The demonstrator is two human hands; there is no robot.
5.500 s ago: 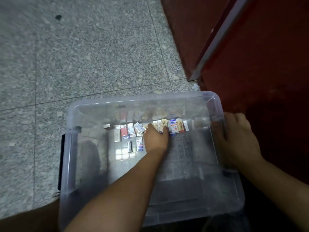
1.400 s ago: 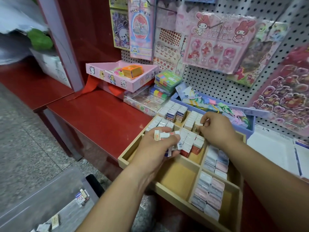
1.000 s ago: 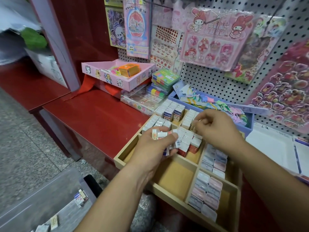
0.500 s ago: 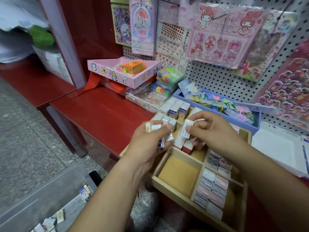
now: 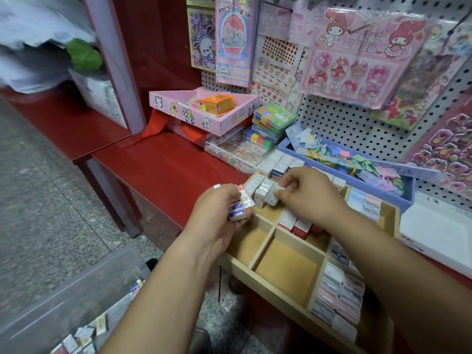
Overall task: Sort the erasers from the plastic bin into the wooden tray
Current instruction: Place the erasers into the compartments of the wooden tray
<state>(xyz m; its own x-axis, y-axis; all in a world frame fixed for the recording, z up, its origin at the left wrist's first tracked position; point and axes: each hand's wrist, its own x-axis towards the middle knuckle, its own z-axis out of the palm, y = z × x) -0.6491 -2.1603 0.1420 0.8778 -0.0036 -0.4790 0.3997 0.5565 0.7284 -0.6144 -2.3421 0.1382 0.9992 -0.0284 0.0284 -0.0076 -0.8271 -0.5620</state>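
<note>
Over tray (image 5: 286, 272), hands (image 5: 217, 215) (image 5: 309, 198) seemingly around erasers (image 5: 238, 209)

A stationery shop; packaged sticker sheets (image 5: 357, 54) hang on a pegboard (image 5: 339, 123) beyond the hands; a red display shelf (image 5: 163, 169) lies to their left.

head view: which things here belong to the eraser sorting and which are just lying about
In the job: left hand gripping a bunch of erasers; right hand pinching a single eraser; wooden tray; plastic bin.
Lying about: pink box; blue tray; sticker packs; red shelf.
</note>
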